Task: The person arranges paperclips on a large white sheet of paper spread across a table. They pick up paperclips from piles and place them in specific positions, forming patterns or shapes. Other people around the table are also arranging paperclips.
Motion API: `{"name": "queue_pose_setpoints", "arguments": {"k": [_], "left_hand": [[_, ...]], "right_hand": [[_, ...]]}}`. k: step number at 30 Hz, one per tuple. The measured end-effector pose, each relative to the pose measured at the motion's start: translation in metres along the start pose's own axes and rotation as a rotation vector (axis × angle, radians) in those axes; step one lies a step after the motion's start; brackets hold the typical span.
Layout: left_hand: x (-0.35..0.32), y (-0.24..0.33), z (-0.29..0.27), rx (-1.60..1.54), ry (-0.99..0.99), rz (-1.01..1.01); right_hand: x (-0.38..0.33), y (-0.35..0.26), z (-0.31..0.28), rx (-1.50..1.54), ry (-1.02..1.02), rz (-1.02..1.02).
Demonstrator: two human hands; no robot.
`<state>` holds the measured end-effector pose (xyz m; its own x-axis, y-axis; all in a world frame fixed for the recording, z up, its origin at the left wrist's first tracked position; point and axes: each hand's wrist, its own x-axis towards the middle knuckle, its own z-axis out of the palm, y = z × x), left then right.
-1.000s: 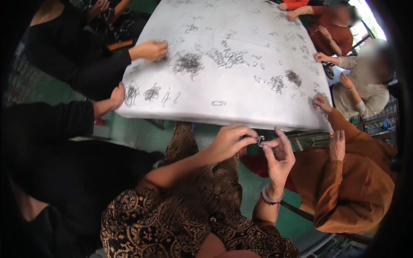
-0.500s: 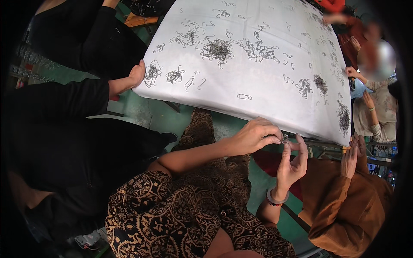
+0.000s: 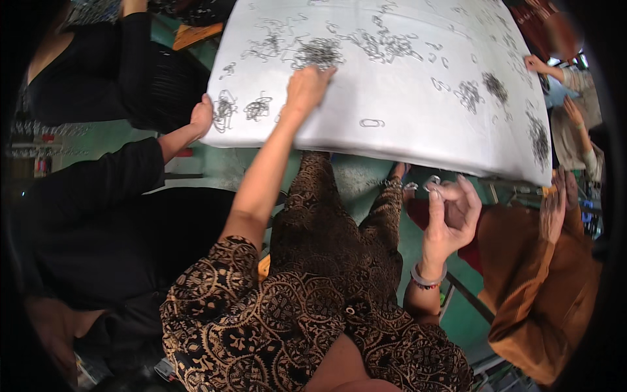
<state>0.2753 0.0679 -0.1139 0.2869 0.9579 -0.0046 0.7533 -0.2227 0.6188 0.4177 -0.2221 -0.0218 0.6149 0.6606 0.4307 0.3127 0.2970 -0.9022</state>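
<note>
My left hand (image 3: 307,91) reaches over the white table (image 3: 379,140) to the near edge of a dense pile of bent wire hooks (image 3: 318,51). Its thumb sticks out to the right; the other fingertips are hidden behind the hand, so I cannot tell whether they grip a hook. In front of the table edge, my right hand (image 3: 450,212) is raised, thumb and forefinger pinched on a small shiny metal piece (image 3: 434,181). The other fingers curl loosely. A single wire loop (image 3: 372,123) lies alone near the table's front edge.
More wire pieces lie in loose heaps (image 3: 385,46) and small piles (image 3: 469,96) over the table. On the left, a co-worker's hand (image 3: 202,114) rests at the table corner. A brown-sleeved person's hands (image 3: 554,208) are at the right corner, with others beyond.
My left hand has left my right hand and swung forward and left to the wire pile. My right hand stays raised, pinching the small metal piece. The view has shifted slightly.
</note>
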Motion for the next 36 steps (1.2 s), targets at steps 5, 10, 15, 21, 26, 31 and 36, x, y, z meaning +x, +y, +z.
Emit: {"name": "queue_pose_setpoints", "arguments": {"k": [5, 10, 15, 21, 26, 31, 36], "left_hand": [[0.019, -0.024, 0.035, 0.273, 0.088, 0.210], [0.015, -0.012, 0.029, 0.238, 0.087, 0.255], [-0.011, 0.026, 0.012, -0.321, 0.003, 0.163], [-0.110, 0.114, -0.017, -1.094, -0.445, 0.159], [-0.169, 0.157, -0.022, -1.036, -0.395, 0.589], [-0.174, 0.177, -0.005, -0.841, -0.172, 0.720], [-0.176, 0.186, -0.011, -1.022, -0.390, 0.494]], "right_hand": [[-0.001, -0.006, -0.009, 0.030, 0.005, 0.013], [0.005, -0.009, -0.011, 0.023, 0.032, -0.060], [0.008, -0.016, -0.017, 0.045, 0.076, -0.029], [0.002, -0.018, -0.022, 0.076, 0.132, 0.071], [0.004, -0.009, -0.020, 0.105, 0.195, 0.020], [0.002, -0.006, -0.018, 0.065, 0.238, -0.044], [-0.001, -0.003, -0.023, 0.123, 0.202, -0.049]]}}
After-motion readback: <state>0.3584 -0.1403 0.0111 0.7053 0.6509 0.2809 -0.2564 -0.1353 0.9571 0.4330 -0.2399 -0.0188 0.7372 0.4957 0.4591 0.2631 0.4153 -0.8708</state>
